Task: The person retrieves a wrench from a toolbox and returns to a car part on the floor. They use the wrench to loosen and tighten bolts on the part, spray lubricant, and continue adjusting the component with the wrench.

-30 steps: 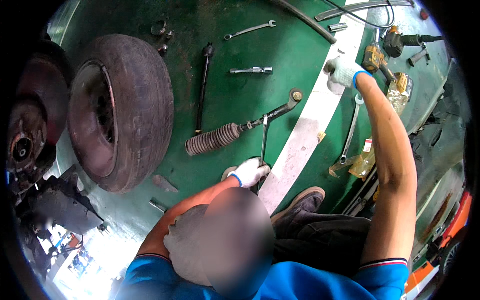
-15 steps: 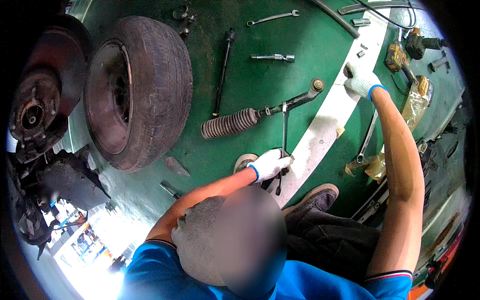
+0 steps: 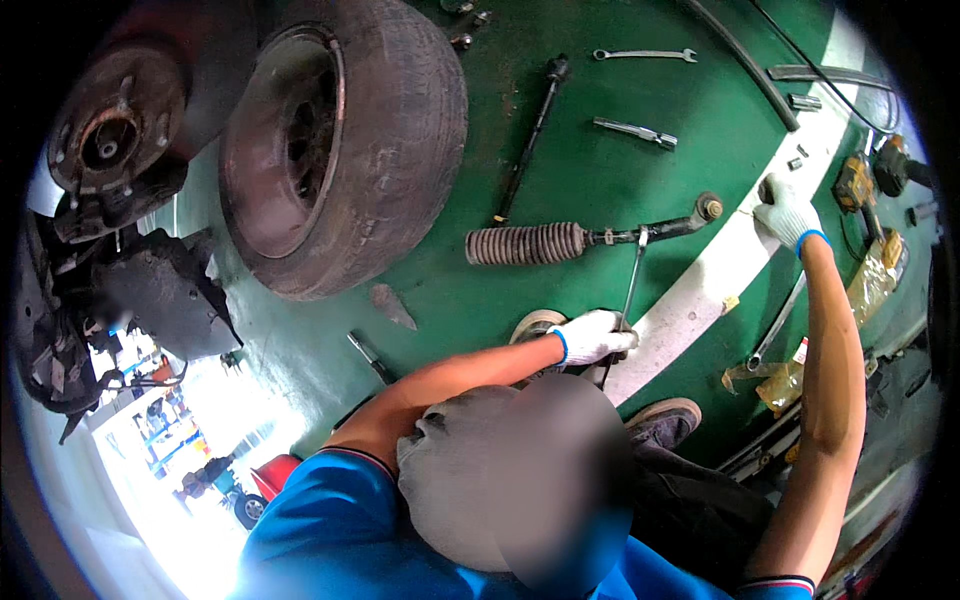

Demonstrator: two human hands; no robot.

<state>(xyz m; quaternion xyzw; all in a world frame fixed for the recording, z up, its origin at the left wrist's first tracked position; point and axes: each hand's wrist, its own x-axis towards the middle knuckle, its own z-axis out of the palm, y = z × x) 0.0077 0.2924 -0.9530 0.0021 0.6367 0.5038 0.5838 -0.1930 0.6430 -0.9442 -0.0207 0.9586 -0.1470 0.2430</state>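
Lying on the green floor (image 3: 600,160) between both hands: a tie rod (image 3: 590,238), long axis roughly level across the view, ribbed boot end pointing left, ball-joint end pointing right and slightly up. Left hand (image 3: 592,336), gloved, clenched on the handle of a wrench (image 3: 632,275) that rises from it to the rod's middle. Right hand (image 3: 787,210), gloved, just right of the joint end, fingers curled on the white stripe (image 3: 700,300); grasping anything or not, cannot tell. Tyre (image 3: 345,140) well left of the left hand. Against the earlier frame, right hand now nearer the joint end; left grip unchanged.
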